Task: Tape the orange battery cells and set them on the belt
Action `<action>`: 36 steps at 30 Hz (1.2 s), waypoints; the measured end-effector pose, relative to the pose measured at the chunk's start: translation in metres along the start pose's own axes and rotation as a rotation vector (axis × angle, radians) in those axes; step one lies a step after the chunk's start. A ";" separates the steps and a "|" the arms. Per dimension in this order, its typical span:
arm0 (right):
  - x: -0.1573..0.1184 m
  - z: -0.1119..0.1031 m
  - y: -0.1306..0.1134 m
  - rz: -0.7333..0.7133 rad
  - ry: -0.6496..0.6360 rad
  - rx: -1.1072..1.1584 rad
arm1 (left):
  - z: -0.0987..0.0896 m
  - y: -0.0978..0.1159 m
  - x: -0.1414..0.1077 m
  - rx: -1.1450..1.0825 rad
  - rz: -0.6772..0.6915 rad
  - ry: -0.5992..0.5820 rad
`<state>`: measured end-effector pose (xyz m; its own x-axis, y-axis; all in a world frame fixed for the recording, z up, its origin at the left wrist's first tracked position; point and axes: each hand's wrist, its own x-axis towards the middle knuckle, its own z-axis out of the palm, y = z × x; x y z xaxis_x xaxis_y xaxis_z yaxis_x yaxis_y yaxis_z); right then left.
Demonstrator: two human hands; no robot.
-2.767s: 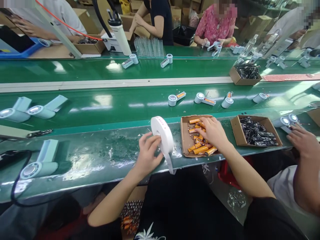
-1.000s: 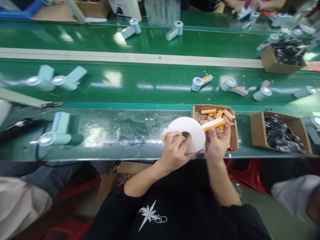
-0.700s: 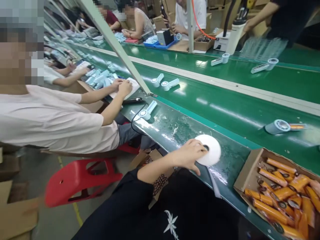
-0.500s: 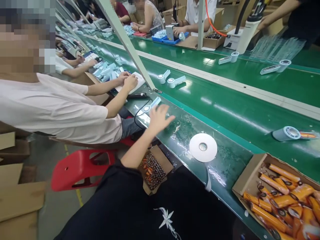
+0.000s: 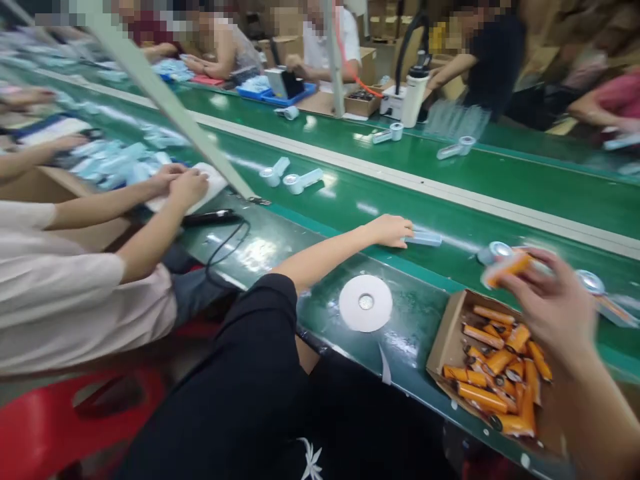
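Where the left hand (image 5: 393, 230) reached: out over the near side of the green belt (image 5: 350, 197), its fingers curled down at the left end of a pale-blue casing (image 5: 425, 238); whether they had closed on it could not be told.
Right hand (image 5: 563, 310): above the far right part of the carton (image 5: 443, 333), fingertips pinching an orange cell (image 5: 520, 263), blurred, with what looked like a white strip (image 5: 493, 272) on it.
Step in hand: judged as a fetching one, the casing being reached for while the cell was held up ready.
Next move: it called for a firm hold on the casing and a clear approach for the cell, with fingers off any sticky face.
Tape roll (image 5: 353, 307): flat on the near bench (image 5: 310, 243), left of the carton, a loose tail (image 5: 385, 363) at the near edge.
Orange cells (image 5: 483, 397): heaped loosely in the carton.
Fan unit (image 5: 495, 252): on the belt just beyond the held cell.
Co-worker's hands (image 5: 185, 183): far left, well apart.
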<state>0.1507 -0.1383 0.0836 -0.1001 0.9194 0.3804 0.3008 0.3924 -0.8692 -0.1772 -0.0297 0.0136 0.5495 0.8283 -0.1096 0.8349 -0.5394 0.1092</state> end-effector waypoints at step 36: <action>0.066 0.033 0.042 -0.025 -0.752 -0.991 | -0.011 0.080 0.053 -0.342 -0.245 0.180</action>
<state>0.1250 -0.0602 0.0618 -0.5358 0.8279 -0.1659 0.8441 0.5208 -0.1274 -0.0815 -0.0269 0.0270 0.2977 0.9547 -0.0025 0.8644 -0.2685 0.4251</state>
